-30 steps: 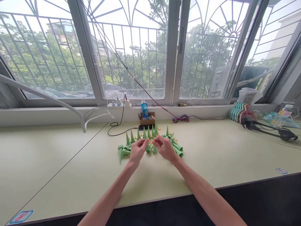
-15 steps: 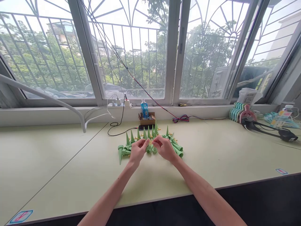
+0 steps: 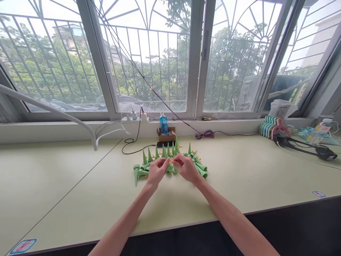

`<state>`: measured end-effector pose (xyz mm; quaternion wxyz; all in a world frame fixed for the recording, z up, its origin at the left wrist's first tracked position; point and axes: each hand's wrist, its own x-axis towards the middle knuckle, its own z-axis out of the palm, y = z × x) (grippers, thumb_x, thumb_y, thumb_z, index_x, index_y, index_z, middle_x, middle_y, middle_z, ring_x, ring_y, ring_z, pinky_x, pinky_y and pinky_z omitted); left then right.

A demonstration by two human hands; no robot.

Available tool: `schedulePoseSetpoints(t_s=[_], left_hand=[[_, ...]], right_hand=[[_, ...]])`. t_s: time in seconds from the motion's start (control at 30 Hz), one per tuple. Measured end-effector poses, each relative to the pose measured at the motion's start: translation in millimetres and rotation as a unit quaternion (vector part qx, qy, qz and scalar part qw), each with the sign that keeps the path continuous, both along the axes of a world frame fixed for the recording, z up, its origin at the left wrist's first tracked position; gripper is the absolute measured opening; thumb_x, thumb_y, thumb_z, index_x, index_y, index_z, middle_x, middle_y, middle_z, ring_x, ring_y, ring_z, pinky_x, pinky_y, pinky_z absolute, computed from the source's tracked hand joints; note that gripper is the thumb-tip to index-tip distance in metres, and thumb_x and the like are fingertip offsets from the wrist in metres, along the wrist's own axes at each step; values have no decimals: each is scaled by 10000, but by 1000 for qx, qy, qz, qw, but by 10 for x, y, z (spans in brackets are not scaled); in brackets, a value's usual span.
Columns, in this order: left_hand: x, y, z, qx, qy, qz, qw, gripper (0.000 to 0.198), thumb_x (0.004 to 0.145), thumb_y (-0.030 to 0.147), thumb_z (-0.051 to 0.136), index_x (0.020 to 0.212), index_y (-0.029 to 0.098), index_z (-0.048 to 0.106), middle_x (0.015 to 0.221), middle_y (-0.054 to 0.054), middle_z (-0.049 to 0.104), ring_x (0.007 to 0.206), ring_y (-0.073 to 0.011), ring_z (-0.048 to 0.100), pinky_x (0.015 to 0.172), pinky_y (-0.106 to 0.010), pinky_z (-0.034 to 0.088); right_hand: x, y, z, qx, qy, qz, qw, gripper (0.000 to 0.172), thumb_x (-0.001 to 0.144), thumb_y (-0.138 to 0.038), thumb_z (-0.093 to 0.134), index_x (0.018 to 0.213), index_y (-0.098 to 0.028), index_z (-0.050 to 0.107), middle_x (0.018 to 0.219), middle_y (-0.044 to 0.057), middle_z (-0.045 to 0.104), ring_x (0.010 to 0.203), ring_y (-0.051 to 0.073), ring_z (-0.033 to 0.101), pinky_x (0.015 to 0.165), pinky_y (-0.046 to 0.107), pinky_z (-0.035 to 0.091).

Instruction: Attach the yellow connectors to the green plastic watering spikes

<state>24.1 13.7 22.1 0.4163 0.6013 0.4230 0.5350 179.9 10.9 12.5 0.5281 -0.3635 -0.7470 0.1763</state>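
Observation:
Several green plastic cones [image 3: 145, 156] with yellow pieces stand and lie in a cluster on the pale green table [image 3: 93, 199]. In front of them, near the middle, my left hand [image 3: 157, 170] is closed, fingertips pinched on a green cone that points upward. Close beside it on the right, my right hand [image 3: 185, 168] is closed in a pinch on a small yellow piece, touching or almost touching the cone. More green cones [image 3: 201, 170] lie to the right of my right hand. At the left end, one cone [image 3: 136, 174] points toward the table's front edge.
Behind the cones are a black phone [image 3: 164, 144] and a small cardboard box [image 3: 167, 137] with a blue bottle [image 3: 163, 122]. Coiled cable [image 3: 204, 134] lies farther right. Hangers [image 3: 274, 127] and a black headset [image 3: 306, 147] are at the right; a white curved arm [image 3: 80, 122] extends from the left.
My left hand has shifted very slightly to the right. My right hand has hardly moved, and the pinches remain closed.

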Motion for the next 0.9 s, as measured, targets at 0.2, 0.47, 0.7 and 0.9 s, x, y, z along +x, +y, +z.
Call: schedulePoseSetpoints(t_s=[0.2, 0.47, 0.7, 0.9], left_hand=[[-1, -5, 0, -7, -3, -1, 1000, 414, 696, 565, 683, 645, 161, 607, 526, 35, 394, 450, -68, 330, 403, -204, 309], [-6, -11, 7, -5, 7, 8, 1000, 434, 698, 584, 671, 621, 169, 572, 510, 36, 422, 421, -73, 376, 401, -211, 302], [-8, -22, 17, -5, 7, 7, 1000, 414, 697, 562, 680, 627, 170, 569, 526, 34, 448, 420, -71, 378, 402, -212, 293], [-6, -12, 9, -7, 0, 5, 1000, 401, 703, 543, 684, 622, 169, 564, 526, 41, 435, 424, -69, 375, 405, -210, 309]], right_hand=[[2, 1, -2, 5, 4, 5, 1000, 174, 906, -311, 512, 798, -190, 575, 670, -6, 595, 589, 110, 518, 561, 222, 406], [0, 0, -4, -9, -4, 3, 1000, 198, 906, -341, 510, 794, -191, 575, 669, -1, 598, 586, 115, 519, 555, 225, 402], [1, 1, -3, -2, -9, 2, 1000, 192, 909, -332, 510, 802, -192, 587, 655, -5, 589, 576, 113, 510, 556, 226, 401], [4, 1, 0, -3, -11, 6, 1000, 188, 905, -325, 514, 801, -188, 591, 656, -4, 595, 577, 113, 515, 551, 225, 402]])
